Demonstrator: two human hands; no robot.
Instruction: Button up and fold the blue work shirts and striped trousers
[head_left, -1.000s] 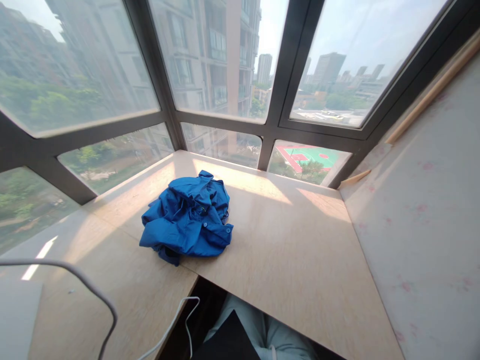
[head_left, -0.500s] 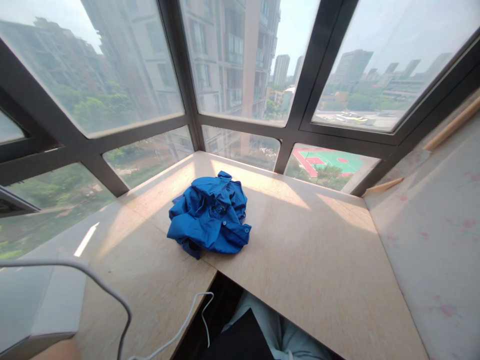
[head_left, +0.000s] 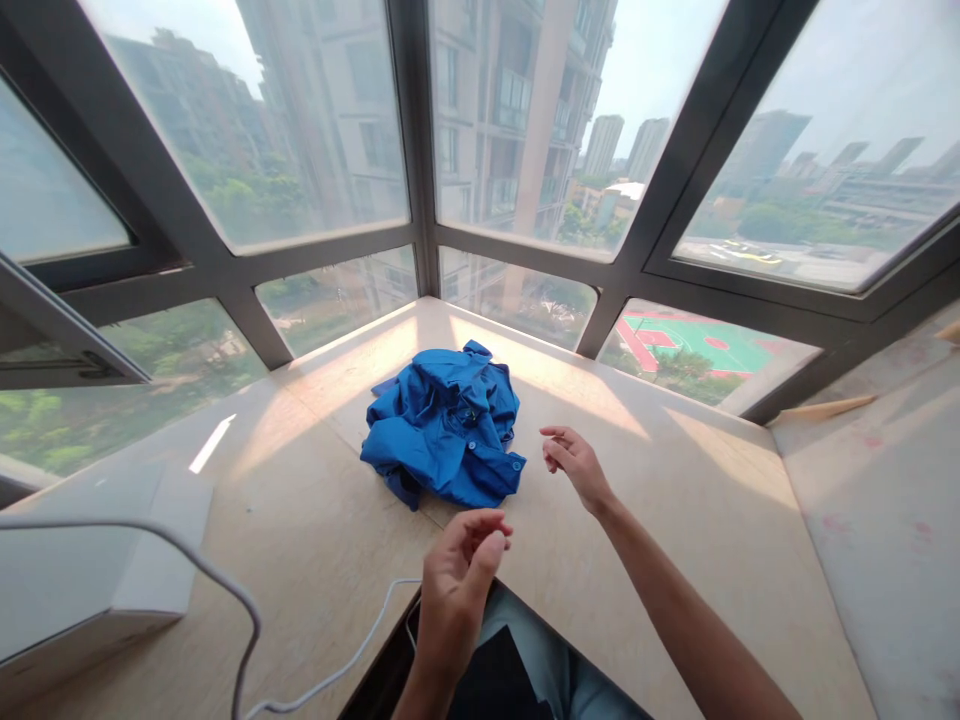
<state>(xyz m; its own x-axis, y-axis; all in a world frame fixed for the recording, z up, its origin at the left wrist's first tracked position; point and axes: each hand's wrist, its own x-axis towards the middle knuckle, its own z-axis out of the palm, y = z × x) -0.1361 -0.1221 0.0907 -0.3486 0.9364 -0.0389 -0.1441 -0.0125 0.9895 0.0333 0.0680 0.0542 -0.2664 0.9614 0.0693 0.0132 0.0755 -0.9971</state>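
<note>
A crumpled blue garment (head_left: 442, 425), with buttons along its front edge, lies in a heap on the pale tabletop (head_left: 675, 560). In front of it is my left hand (head_left: 461, 575), fingers loosely curled and thumb apart, holding nothing. My right hand (head_left: 576, 462) hovers to the right of the garment with its fingers reaching left, also holding nothing. A small gap separates each hand from the cloth.
Dark window frames (head_left: 421, 150) rise behind the tabletop. At the left stand a white box (head_left: 97, 570) and a cable (head_left: 247, 610). A thinner white cord (head_left: 367, 635) runs near the front edge. A flowered wall (head_left: 855, 520) borders the right.
Both hands have come into view from below and reach toward the garment. The camera view has turned slightly left, so the scene sits further right. The garment keeps its shape.
</note>
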